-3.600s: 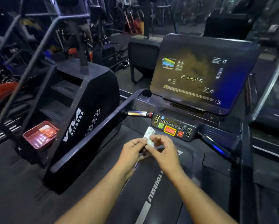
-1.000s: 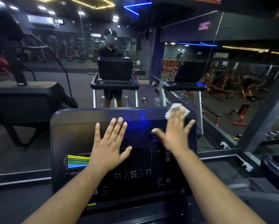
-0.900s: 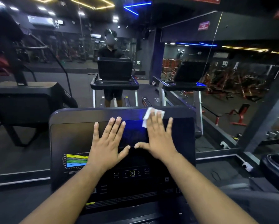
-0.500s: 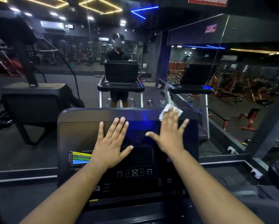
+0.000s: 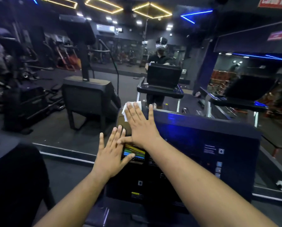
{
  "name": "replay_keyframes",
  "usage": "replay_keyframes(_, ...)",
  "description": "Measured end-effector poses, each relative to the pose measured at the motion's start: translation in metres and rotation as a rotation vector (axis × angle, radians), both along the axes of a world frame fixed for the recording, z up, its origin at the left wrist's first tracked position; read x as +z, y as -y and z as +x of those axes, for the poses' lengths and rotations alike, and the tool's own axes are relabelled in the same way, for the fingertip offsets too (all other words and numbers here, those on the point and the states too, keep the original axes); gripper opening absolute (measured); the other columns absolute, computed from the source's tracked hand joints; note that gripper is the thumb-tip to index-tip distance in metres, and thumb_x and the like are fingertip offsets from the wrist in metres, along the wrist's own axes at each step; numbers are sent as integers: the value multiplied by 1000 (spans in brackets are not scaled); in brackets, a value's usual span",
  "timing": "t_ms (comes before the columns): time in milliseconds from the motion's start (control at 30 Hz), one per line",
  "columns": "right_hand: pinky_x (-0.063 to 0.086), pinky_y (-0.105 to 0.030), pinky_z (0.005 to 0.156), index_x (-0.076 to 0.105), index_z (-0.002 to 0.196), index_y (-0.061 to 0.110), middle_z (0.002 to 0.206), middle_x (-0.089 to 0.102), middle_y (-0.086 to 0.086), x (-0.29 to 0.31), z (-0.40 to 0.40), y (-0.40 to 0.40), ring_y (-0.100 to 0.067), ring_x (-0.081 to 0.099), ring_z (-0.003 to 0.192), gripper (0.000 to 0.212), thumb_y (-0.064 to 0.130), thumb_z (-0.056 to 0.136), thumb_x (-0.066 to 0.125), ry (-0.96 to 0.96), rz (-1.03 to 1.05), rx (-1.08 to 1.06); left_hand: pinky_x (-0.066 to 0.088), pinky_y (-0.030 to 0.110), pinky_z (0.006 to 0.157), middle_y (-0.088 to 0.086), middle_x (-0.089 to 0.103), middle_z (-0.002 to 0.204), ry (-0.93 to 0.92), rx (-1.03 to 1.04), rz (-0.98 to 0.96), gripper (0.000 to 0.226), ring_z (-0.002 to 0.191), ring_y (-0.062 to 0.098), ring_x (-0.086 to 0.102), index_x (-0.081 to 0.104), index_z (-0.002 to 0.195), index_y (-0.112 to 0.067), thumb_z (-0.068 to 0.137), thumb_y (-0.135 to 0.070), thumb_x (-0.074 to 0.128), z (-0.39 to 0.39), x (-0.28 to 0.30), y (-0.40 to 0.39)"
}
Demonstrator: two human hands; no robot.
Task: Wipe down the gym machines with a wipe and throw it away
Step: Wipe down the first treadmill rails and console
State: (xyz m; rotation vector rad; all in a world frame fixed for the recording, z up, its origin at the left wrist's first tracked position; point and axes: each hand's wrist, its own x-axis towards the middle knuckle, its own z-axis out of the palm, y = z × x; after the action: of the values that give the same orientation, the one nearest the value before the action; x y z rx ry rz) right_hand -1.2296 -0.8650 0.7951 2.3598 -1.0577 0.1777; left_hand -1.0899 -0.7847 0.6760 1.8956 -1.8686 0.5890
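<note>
Far left: dark stair-climber housing (image 5: 86, 94) standing on the gym floor, well apart from the hands.

Left hand (image 5: 111, 154) lies flat at the left edge of the treadmill console screen (image 5: 202, 145). Fingers straight and slightly spread, pointing up; nothing held. Its thumb reaches across the coloured graph display (image 5: 134, 152) at the screen's left side.

Right hand (image 5: 141, 126) sits just above and to the right of the left one, its thumb touching or overlapping the left fingertips. Palm flat on the upper left corner of the screen, fingers straight and fanned, pressing down rather than curling.

White wipe (image 5: 126, 110) is pinned under the right hand's fingers (image 5: 131, 112) at the screen's top left corner. It shows as a crumpled white patch sticking out past the fingertips and to the left of the index finger; the rest is hidden beneath the hand. Fingers lie on top of it, not wrapped round it.

Centre, beyond the console: mirror wall with the reflection of a person (image 5: 159, 59) standing behind a treadmill console.

Right: second treadmill (image 5: 241, 95), blue-lit trim, beside this one.
</note>
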Motion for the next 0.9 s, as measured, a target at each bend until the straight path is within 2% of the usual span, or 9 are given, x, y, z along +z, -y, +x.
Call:
replay_keyframes(133,-16,-72,113,-25,156,17,165,-30,-2,5,16,2,-24,-28,152,117,94,79,17,-47,-8,24,0,62,124,5,-2,173,6,-10,32,98,160,20,-5,10,165,-11,96,-80,20,7,-5,-5)
replay_keyframes(333,-14,-73,113,-18,160,19,165,-31,1,-2,-47,5,-20,-29,152,121,98,73,11,-9,-14,-65,2,61,125,4,-5,173,43,-89,6,97,160,20,-4,8,165,-12,96,-79,24,-19,8,6)
replay_keyframes(500,-11,-73,115,-14,159,17,167,-24,2,-10,-129,8,-19,-20,155,126,101,67,4,119,20,-202,4,62,125,5,-9,173,68,-161,20,98,159,20,-7,3,165,-13,96,-79,23,-55,23,21)
replay_keyframes(633,-15,-71,114,-16,160,17,164,-31,3,-12,-204,9,-18,-24,154,129,102,63,-3,219,75,-367,-7,58,124,3,-18,172,88,-165,46,97,158,19,-15,-4,165,-15,96,-81,16,-75,33,32)
replay_keyframes(800,-13,-73,114,-18,159,15,160,-38,0,-18,-312,10,-19,-32,151,134,104,60,-4,479,131,-595,-11,57,124,4,-20,171,78,-156,25,97,158,21,-17,-7,165,-16,96,-81,17,-91,31,37)
replay_keyframes(900,-9,-76,113,-14,160,12,164,-35,-2,-18,-335,8,-22,-28,152,139,106,59,-3,616,175,-658,-10,57,125,4,-16,172,82,-166,7,96,159,21,-13,-5,165,-17,96,-80,17,-95,30,37)
